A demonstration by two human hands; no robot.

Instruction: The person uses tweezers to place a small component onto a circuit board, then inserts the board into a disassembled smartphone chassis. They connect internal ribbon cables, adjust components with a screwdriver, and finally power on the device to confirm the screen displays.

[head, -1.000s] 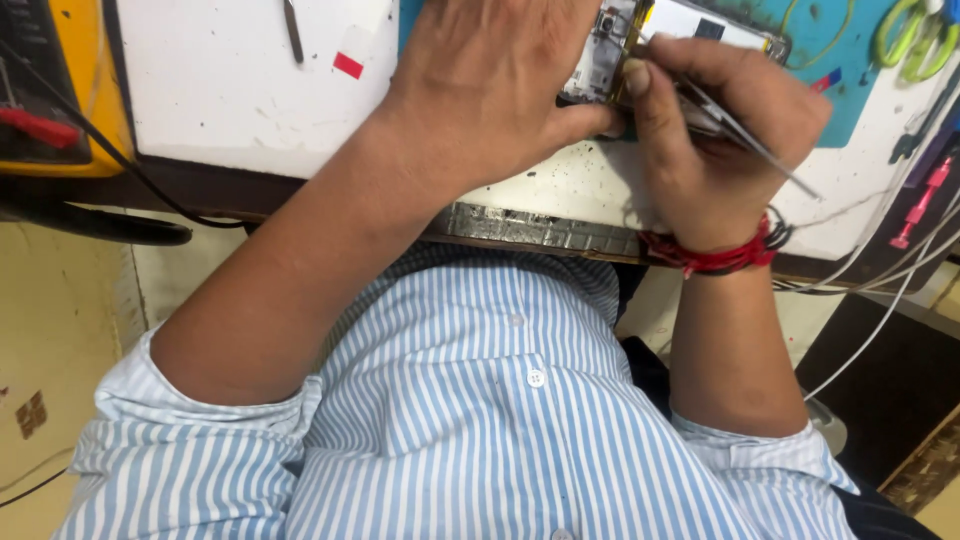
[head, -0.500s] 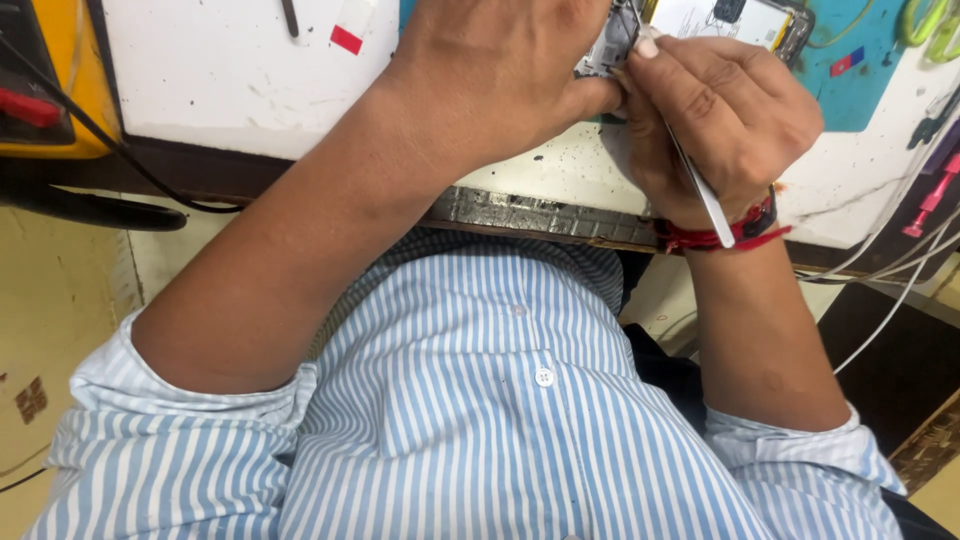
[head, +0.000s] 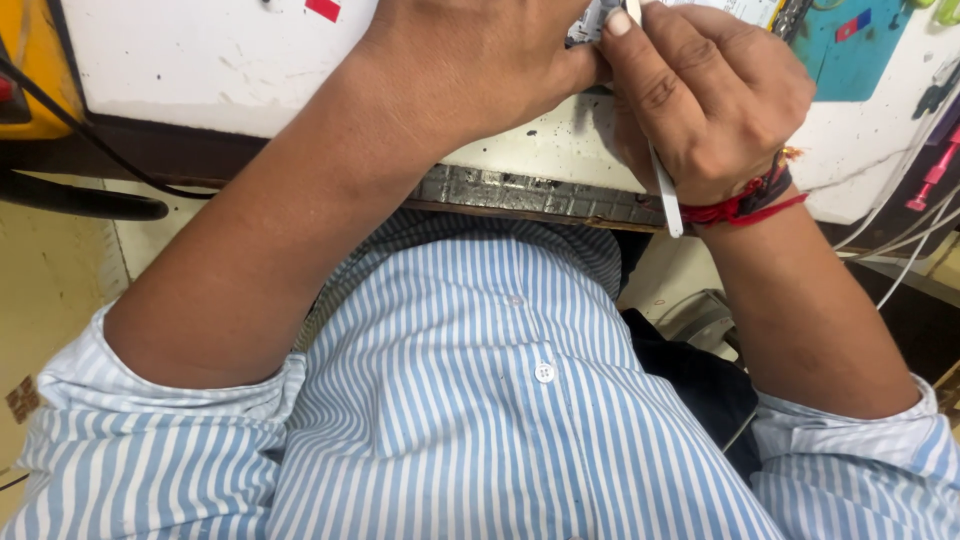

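Because the camera looks straight down, the striped blue and white shirt fills the near part of the view, with its sleeves rolled up so both arms are bare. Past the shirt comes the worn metal edge of the white workbench.

On the bench, the left hand lies knuckles up, curled over a small grey gadget at the top of the view, likely to keep it from sliding. Only a bit of that gadget shows between the two hands, so what it is cannot be told.

Just beside it, the right hand is closed around thin silver tweezers. Their back end sticks out toward the person near the red thread bracelet, and the tip is hidden up by the gadget.

Farther off sit a teal mat, white wires and a yellow tool.
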